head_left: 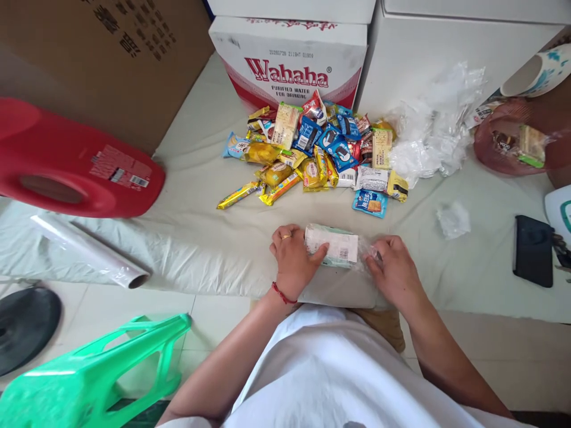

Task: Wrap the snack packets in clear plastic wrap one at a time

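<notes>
Packet getting wrapped, by the look of it

Head cam: left hand (294, 258) grips the packet (332, 245) at the sheet's (200, 238) near edge, while right hand (395, 270) pinches its film (368, 248). Snack pile (312, 154) is behind. Closing that end probably needs a snug, even pull.

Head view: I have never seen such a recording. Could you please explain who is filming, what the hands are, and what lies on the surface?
There is no machine here. A person wears a camera on the head, and it looks down at their own two bare hands. The left hand and the right hand hold a wrapped packet by its two ends, on a pale sheet. Behind it lies a pile of snack packets, in front of a Wahaha carton. At the left are a roll of clear film and a red jug; at the right, a black phone.
</notes>
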Action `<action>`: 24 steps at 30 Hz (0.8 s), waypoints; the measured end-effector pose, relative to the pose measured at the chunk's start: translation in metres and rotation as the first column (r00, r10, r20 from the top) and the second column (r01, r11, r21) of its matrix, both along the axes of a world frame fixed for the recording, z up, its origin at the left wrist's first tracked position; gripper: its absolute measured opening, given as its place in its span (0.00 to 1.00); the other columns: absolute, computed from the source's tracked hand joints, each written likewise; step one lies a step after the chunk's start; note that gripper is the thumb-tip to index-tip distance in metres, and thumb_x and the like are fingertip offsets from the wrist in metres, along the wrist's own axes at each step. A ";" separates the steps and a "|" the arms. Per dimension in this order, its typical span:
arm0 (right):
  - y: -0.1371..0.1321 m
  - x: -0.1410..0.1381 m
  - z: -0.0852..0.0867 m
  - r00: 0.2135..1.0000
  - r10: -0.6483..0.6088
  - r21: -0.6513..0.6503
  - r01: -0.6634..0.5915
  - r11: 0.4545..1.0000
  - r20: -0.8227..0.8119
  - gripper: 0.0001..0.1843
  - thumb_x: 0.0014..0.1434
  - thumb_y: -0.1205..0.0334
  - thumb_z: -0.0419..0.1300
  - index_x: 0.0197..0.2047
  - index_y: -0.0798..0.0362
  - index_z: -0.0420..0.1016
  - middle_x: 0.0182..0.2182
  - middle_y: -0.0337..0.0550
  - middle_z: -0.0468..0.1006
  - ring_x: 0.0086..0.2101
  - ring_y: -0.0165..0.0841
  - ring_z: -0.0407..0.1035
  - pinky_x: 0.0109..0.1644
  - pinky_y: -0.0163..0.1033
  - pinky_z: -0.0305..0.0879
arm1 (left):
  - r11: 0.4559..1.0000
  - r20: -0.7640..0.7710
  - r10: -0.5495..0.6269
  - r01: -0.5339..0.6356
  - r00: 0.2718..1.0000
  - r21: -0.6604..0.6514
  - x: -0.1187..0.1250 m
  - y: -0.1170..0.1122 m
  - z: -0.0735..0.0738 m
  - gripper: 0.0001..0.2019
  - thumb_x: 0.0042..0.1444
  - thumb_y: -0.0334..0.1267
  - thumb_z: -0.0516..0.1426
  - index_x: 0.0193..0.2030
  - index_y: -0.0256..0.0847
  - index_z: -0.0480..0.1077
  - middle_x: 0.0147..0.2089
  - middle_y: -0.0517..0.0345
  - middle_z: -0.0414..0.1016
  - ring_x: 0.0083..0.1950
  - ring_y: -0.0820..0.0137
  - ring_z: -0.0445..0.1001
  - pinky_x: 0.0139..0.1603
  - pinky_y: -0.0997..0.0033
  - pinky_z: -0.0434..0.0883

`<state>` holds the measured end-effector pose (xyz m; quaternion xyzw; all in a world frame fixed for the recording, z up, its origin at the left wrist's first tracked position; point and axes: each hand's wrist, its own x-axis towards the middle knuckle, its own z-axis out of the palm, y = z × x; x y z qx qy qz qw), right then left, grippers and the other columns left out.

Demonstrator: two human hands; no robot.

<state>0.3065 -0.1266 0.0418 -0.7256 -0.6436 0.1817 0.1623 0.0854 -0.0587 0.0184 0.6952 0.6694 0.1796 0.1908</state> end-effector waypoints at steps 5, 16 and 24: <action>0.007 -0.039 0.011 0.868 -0.058 -0.156 -0.023 0.988 -0.492 0.10 0.68 0.51 0.54 0.37 0.45 0.63 0.24 0.34 0.70 0.25 0.35 0.66 0.32 0.39 0.65 | 0.975 0.233 -0.125 0.077 0.964 0.208 0.018 -0.023 0.006 0.07 0.62 0.40 0.60 0.43 0.43 0.68 0.43 0.52 0.73 0.43 0.62 0.73 0.42 0.61 0.70; 0.025 -0.054 -0.022 0.112 -0.327 -0.334 -0.043 0.942 -0.938 0.22 0.59 0.40 0.59 0.45 0.50 0.75 0.38 0.45 0.80 0.39 0.39 0.74 0.42 0.44 0.72 | 0.713 -0.014 -0.648 0.612 0.762 0.342 0.002 -0.016 -0.010 0.13 0.50 0.27 0.58 0.42 0.43 0.73 0.48 0.48 0.78 0.62 0.55 0.72 0.60 0.50 0.65; 0.024 -0.034 -0.013 0.172 -0.299 -0.278 0.133 0.951 -0.939 0.19 0.53 0.44 0.69 0.38 0.50 0.79 0.29 0.37 0.80 0.31 0.34 0.73 0.38 0.40 0.72 | 0.655 0.244 -0.755 0.684 0.609 0.320 -0.043 -0.024 0.016 0.22 0.57 0.27 0.54 0.58 0.48 0.69 0.58 0.48 0.78 0.66 0.58 0.73 0.62 0.52 0.75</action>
